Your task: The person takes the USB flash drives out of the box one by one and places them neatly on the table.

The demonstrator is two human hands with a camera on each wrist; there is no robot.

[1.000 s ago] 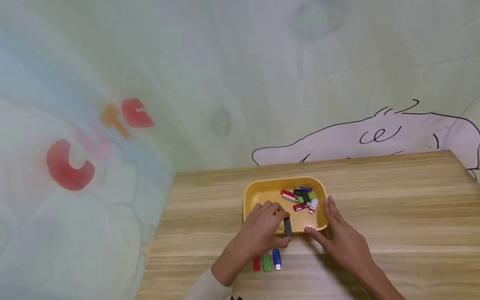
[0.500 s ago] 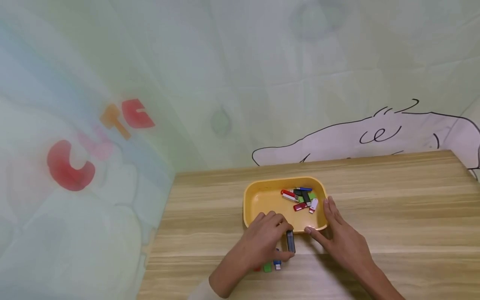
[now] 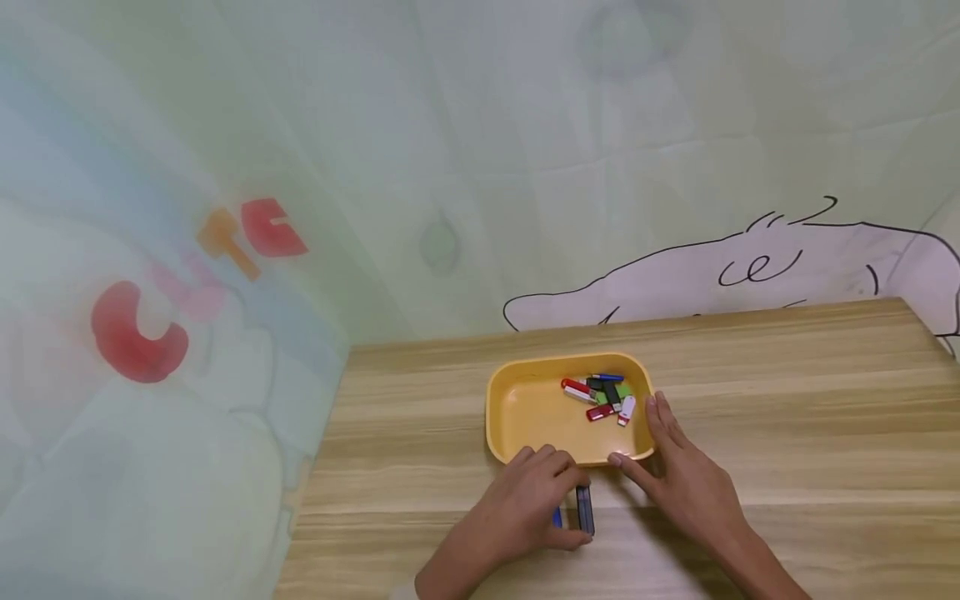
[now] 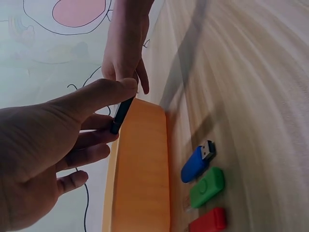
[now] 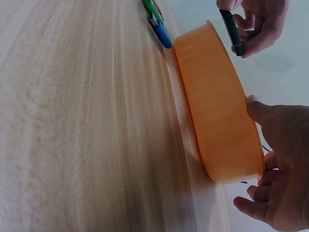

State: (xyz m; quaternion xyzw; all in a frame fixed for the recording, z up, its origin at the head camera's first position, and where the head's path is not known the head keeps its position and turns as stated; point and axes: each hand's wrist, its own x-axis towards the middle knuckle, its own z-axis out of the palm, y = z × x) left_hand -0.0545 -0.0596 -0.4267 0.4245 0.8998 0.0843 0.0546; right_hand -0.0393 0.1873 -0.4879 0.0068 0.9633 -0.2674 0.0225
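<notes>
My left hand [image 3: 525,508] pinches a black USB flash drive [image 3: 585,508] between thumb and fingertips, just off the near side of a yellow plastic tray [image 3: 491,417]. In the left wrist view the drive is raised above the wooden table, level with the tray's rim. My right hand [image 3: 693,483] rests against the tray's near right corner, thumb at the near rim and extended fingers along the right side. A blue flash drive [image 4: 194,166], a green one [image 4: 207,187] and a red one [image 4: 208,221] lie in a row on the table; in the head view my left hand mostly hides them.
Several flash drives lie piled in the tray's right half, among them a red and white one [image 3: 577,390], a white one [image 3: 627,408] and a dark red one [image 3: 600,413]. The wooden table [image 3: 825,417] meets a printed fabric backdrop [image 3: 525,167] behind and at left.
My left hand has carried the black flash drive from over the tray's near rim toward me, to above the table beside the blue drive. The right hand and tray have stayed put.
</notes>
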